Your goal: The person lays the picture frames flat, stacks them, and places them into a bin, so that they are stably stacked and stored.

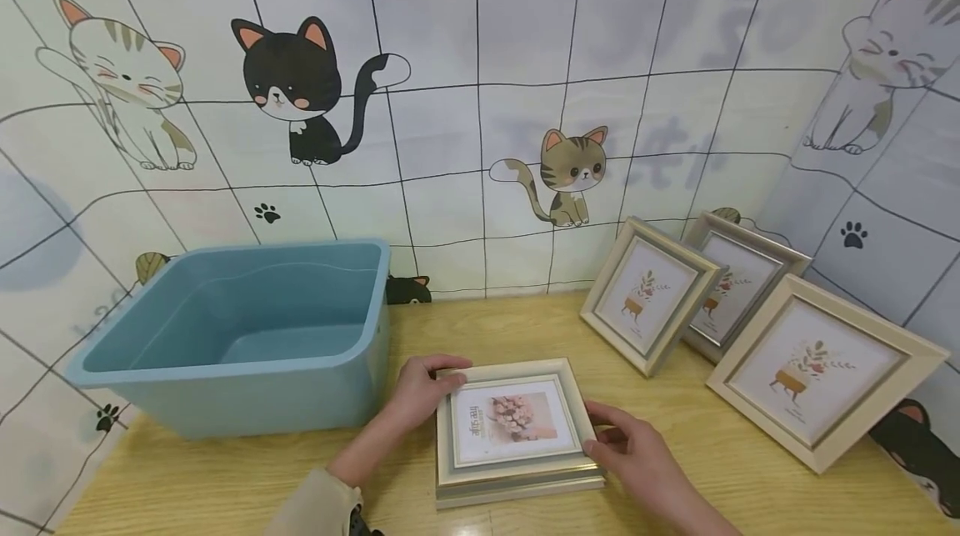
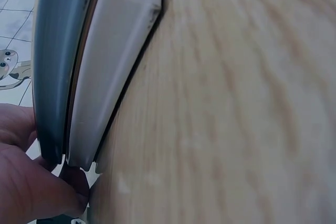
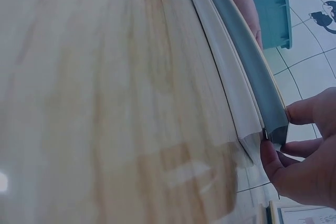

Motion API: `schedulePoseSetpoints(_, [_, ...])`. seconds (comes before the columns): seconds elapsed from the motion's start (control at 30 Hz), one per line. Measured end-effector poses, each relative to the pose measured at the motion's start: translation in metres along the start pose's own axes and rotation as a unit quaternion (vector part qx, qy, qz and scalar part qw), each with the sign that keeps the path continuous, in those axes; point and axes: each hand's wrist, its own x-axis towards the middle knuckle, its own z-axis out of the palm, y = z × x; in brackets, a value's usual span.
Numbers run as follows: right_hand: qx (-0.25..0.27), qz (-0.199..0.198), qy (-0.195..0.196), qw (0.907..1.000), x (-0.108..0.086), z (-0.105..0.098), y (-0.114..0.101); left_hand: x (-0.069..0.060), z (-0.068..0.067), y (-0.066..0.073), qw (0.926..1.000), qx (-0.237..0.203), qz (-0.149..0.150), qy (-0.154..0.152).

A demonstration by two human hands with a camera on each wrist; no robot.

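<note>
Two cream picture frames lie stacked on the wooden table in the head view. The upper picture frame [image 1: 517, 419] shows a print of pink flowers, turned sideways; below it, only the front edge of the lower picture frame [image 1: 525, 493] shows. My left hand [image 1: 420, 390] holds the upper frame's far left corner, thumb on its border. At the right side, my right hand [image 1: 633, 448] grips the same frame between thumb and fingers. In the right wrist view, the fingertips [image 3: 270, 156] touch the corner near the seam between the frames.
A blue plastic tub [image 1: 240, 386] stands to the left on the table [image 1: 480, 328]. Three more picture frames lean at the right: a cream one [image 1: 648, 294], a silvery one [image 1: 738, 273] and a larger cream one [image 1: 825, 373]. The cat-patterned wall [image 1: 442, 127] rises behind.
</note>
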Motion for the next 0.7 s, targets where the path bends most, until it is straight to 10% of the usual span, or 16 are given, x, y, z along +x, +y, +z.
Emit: schedulePoseSetpoints(0.7, [0.004, -0.021, -0.012, 0.9997, -0.0007, -0.0063, -0.0014, -0.0011, -0.0012, 0.0003, 0.9998, -0.015, -0.011, -0.007])
